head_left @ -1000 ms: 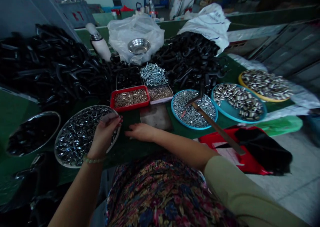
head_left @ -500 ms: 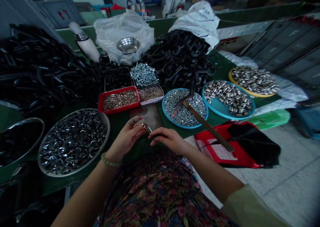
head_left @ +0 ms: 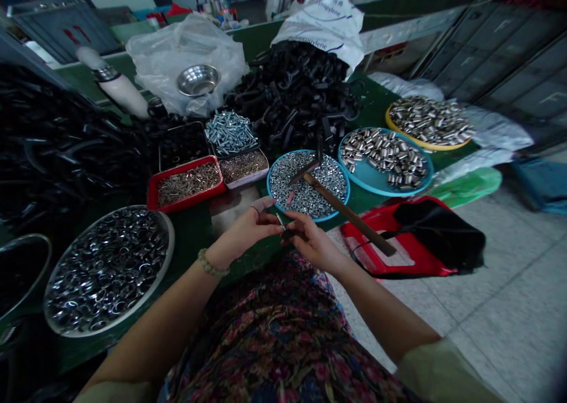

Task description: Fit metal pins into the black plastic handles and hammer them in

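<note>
My left hand (head_left: pixel 252 228) is closed in a pinch, its thumb at a slim silvery metal pin (head_left: pixel 280 220). Opposite it, nearly touching, my right hand (head_left: pixel 313 242) curls its fingers around a small dark part (head_left: pixel 290 234) beside the pin's lower end. Whether pin and dark part are joined cannot be made out. Just beyond the hands is a blue round tray (head_left: pixel 269 191) of small metal nuts or collars. A hammer (head_left: pixel 348 214) with a wooden handle lies across that tray, and a small pink piece (head_left: pixel 289 198) rests among the nuts.
A red tray (head_left: pixel 153 197) of thin pins, a white tray (head_left: pixel 247 180) of tiny parts and a pile of screws (head_left: pixel 230 132) stand ahead. Metal rings fill a round tray (head_left: pixel 166 255) at left. Metal sleeves sit in another blue tray (head_left: pixel 370 177). A red-black bag (head_left: pixel 425 237) lies right.
The view has turned to the right. Both hands have come closer together, and the left fingers now meet the pin beside the right fingertips.
</note>
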The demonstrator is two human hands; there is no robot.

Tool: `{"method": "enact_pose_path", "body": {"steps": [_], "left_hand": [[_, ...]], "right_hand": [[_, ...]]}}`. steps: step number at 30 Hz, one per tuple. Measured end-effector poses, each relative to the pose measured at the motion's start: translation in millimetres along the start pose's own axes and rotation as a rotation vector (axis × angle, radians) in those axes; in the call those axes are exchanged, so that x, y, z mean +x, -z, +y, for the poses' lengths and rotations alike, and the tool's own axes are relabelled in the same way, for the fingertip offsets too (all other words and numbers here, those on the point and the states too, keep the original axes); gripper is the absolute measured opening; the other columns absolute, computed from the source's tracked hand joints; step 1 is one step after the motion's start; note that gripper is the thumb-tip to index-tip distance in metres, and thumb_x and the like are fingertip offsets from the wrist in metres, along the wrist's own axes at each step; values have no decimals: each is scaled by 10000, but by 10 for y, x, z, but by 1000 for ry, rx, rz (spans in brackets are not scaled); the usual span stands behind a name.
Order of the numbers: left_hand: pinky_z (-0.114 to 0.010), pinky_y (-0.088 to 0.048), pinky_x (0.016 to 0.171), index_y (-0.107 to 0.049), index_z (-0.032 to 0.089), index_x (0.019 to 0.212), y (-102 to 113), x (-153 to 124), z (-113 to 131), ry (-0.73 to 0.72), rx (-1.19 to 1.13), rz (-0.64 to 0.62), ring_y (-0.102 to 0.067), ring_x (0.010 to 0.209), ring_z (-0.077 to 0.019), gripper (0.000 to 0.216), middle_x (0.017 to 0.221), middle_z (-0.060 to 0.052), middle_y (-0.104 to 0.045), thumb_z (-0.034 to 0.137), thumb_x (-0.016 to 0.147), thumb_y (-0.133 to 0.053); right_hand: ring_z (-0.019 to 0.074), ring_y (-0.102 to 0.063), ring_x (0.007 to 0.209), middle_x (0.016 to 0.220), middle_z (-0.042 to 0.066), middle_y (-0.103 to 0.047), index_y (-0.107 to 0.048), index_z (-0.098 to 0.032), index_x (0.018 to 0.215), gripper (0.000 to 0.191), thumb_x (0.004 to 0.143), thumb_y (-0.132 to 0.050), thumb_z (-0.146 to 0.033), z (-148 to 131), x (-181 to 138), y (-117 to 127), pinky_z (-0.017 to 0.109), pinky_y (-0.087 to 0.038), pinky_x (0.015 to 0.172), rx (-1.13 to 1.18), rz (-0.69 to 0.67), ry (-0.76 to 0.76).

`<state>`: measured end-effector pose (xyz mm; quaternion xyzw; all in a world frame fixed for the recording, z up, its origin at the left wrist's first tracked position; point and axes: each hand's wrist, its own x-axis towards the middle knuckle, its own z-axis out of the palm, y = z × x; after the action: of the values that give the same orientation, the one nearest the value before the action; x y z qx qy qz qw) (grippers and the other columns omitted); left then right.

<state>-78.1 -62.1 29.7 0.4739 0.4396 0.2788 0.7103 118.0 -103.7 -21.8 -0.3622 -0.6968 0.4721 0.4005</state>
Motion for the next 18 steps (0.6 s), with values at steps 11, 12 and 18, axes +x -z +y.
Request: {"method": "enact_pose_path", "body": {"steps": [11, 12, 18], "left_hand": [[-308, -438, 801, -593, 179, 1007, -196, 928, 48, -512, 1466, -177, -609, 869, -195, 186, 847, -80, -664, 102, 875, -487], [-303, -434, 816, -601, 181, 969, -197, 949, 32, -539, 1479, -199, -602, 880, -191, 172, 842, -76, -659, 93, 869, -492], [-293, -466, 829, -622, 166, 775, -69, 866, 59, -447, 752, -10, -602, 809, -160, 61, 797, -33, -624, 113, 789, -593]], "right_hand": [[156, -716, 802, 978, 25, -712, -638, -281, 1123, 235, 897, -574, -280, 24, -186, 400, 337, -578, 786, 224, 438, -51], [162, -717, 805, 986, 29, -715, -644, -276, 1115, 231, 892, -582, -290, 20, -184, 402, 346, -580, 793, 239, 442, -62], [166, -719, 830, 990, 18, -698, -641, -267, 1055, 198, 859, -623, -297, 44, -109, 236, 336, -584, 794, 345, 444, -87]]}}
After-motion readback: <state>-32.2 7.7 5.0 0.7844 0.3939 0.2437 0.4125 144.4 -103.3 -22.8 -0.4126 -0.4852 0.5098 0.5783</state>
